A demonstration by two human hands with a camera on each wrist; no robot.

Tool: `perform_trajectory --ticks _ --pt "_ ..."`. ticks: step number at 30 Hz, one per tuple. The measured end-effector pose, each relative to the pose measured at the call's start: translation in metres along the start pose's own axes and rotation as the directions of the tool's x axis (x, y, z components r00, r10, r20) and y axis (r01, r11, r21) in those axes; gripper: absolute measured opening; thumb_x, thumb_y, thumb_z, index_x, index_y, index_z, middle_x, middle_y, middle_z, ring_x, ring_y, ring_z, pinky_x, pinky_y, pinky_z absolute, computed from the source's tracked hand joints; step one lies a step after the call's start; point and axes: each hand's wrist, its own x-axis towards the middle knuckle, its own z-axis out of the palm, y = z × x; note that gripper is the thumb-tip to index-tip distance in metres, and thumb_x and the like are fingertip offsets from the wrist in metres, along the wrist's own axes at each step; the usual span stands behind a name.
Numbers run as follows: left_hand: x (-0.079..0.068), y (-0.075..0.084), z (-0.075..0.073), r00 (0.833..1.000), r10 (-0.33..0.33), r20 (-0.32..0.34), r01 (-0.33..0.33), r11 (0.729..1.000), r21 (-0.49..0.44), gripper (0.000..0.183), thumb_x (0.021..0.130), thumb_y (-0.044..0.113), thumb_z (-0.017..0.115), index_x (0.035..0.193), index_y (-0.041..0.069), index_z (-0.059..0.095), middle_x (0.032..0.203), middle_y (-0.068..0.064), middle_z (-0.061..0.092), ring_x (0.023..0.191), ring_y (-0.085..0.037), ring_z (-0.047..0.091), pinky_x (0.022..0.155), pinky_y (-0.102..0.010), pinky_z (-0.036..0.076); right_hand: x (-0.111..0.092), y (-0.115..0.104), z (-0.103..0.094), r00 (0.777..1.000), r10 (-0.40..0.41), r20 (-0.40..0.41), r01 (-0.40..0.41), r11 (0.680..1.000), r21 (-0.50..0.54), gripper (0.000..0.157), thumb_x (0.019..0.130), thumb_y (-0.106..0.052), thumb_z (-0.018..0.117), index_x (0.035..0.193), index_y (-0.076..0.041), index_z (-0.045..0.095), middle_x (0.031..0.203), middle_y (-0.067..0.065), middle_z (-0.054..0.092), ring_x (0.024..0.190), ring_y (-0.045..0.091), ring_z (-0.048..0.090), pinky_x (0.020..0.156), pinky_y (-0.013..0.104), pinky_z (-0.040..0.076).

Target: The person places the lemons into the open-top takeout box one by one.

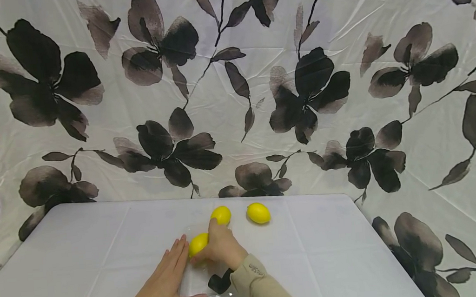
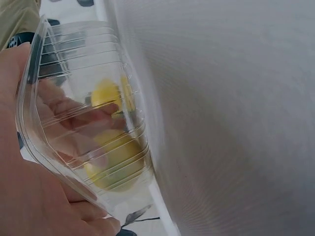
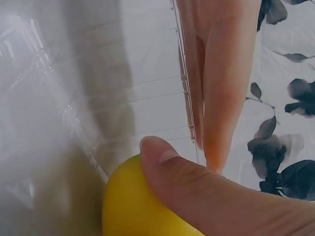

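Note:
A clear plastic container (image 2: pixel 54 132) with ribbed walls stands on the table in front of the person. My left hand (image 1: pixel 160 285) lies along its left side, fingers straight against the wall and thumb by the near edge. Reaching into the container, my right hand (image 1: pixel 225 248) grips a yellow lemon (image 1: pixel 198 245), and its thumb (image 3: pixel 172 172) presses on the fruit in the right wrist view. Just beyond that hand is a second lemon (image 1: pixel 222 214), partly covered by it. Through the clear wall, the left wrist view shows yellow fruit (image 2: pixel 115 167) around the right fingers.
Another lemon (image 1: pixel 258 213) lies on the white-covered table (image 1: pixel 334 253), right of the container. A black piece (image 1: pixel 220 283) shows beside the right sleeve cuff (image 1: pixel 248 273). Behind the table hangs a floral cloth (image 1: pixel 236 120).

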Motion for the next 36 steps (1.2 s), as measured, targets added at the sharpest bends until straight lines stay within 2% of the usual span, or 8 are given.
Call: perform_trajectory --ticks 4,8,12,18,21,28,32,36 --pt "0.0000 0.0000 -0.0003 1.000 -0.014 0.012 0.015 1.000 -0.004 0.124 0.072 0.081 0.063 0.155 -0.003 0.024 0.164 -0.016 0.014 0.150 -0.034 0.016 0.118 -0.024 -0.005 -0.0003 -0.0001 -0.0003 1.000 0.025 -0.002 -0.025 1.000 0.003 0.117 0.059 -0.036 0.097 0.146 0.010 0.034 0.117 0.025 0.062 0.092 0.029 0.060 0.091 0.042 0.054" --pt "0.0003 -0.0007 -0.0005 0.999 -0.024 0.024 0.024 1.000 -0.007 0.124 0.072 0.081 0.063 0.155 -0.003 0.024 0.164 -0.016 0.013 0.150 -0.033 0.015 0.121 -0.032 0.001 -0.0021 0.0001 -0.0016 1.000 0.023 0.003 -0.023 0.999 0.035 0.114 0.060 -0.029 0.097 0.146 0.010 0.033 0.097 0.016 0.062 0.072 0.022 0.059 0.076 0.033 0.055" --pt "0.0007 -0.0010 -0.0011 0.998 -0.034 0.044 0.035 0.999 -0.018 0.124 0.072 0.080 0.063 0.155 -0.003 0.024 0.165 -0.016 0.012 0.150 -0.033 0.014 0.121 -0.033 0.001 -0.0044 0.0003 -0.0026 1.000 0.019 0.020 -0.021 0.996 0.089 0.095 0.062 -0.019 0.096 0.136 0.007 0.042 0.082 0.008 0.055 0.053 0.017 0.057 0.060 0.026 0.052" --pt "0.0028 -0.0001 -0.0024 0.996 -0.046 0.079 0.047 0.999 -0.016 0.125 0.072 0.082 0.062 0.155 -0.003 0.023 0.165 -0.017 0.012 0.150 -0.034 0.015 0.117 -0.058 0.019 -0.0065 0.0022 -0.0034 0.999 0.000 0.034 -0.004 0.992 0.123 0.067 0.064 -0.012 0.094 0.114 -0.004 0.049 0.084 0.007 0.055 0.051 0.015 0.056 0.053 0.024 0.050" --pt "0.0024 -0.0006 -0.0020 0.996 -0.045 0.072 0.045 0.999 -0.010 0.126 0.072 0.082 0.062 0.155 -0.003 0.022 0.165 -0.016 0.012 0.150 -0.034 0.015 0.118 -0.055 0.018 -0.0056 0.0032 -0.0036 0.999 -0.019 0.033 0.015 0.993 0.114 0.066 0.066 -0.011 0.093 0.115 -0.004 0.050 0.086 0.008 0.056 0.054 0.016 0.056 0.055 0.024 0.050" --pt "-0.0014 -0.0031 0.0010 1.000 0.016 -0.019 -0.016 1.000 -0.010 0.123 0.074 0.079 0.064 0.154 -0.005 0.025 0.164 -0.018 0.015 0.149 -0.035 0.017 0.112 -0.011 -0.014 -0.0048 0.0008 -0.0025 0.999 0.045 0.018 -0.046 0.998 0.052 0.104 0.066 -0.021 0.094 0.146 0.009 0.033 0.102 0.019 0.062 0.074 0.022 0.058 0.079 0.036 0.055" --pt "-0.0021 -0.0036 0.0024 0.998 0.035 -0.043 -0.036 0.999 -0.009 0.121 0.074 0.078 0.065 0.153 -0.006 0.026 0.163 -0.019 0.016 0.148 -0.036 0.019 0.111 -0.010 -0.014 -0.0052 -0.0004 -0.0018 0.999 0.040 0.007 -0.040 0.998 0.038 0.112 0.066 -0.022 0.094 0.149 0.011 0.026 0.105 0.023 0.063 0.076 0.024 0.059 0.080 0.039 0.055" --pt "-0.0012 -0.0031 0.0027 1.000 0.013 -0.012 -0.013 1.000 -0.025 0.123 0.073 0.079 0.065 0.154 -0.004 0.024 0.164 -0.018 0.013 0.149 -0.035 0.017 0.109 -0.009 -0.016 -0.0055 0.0007 -0.0021 1.000 0.022 0.002 -0.022 0.999 0.049 0.100 0.066 -0.020 0.094 0.141 0.009 0.035 0.093 0.017 0.062 0.061 0.020 0.058 0.069 0.031 0.054"
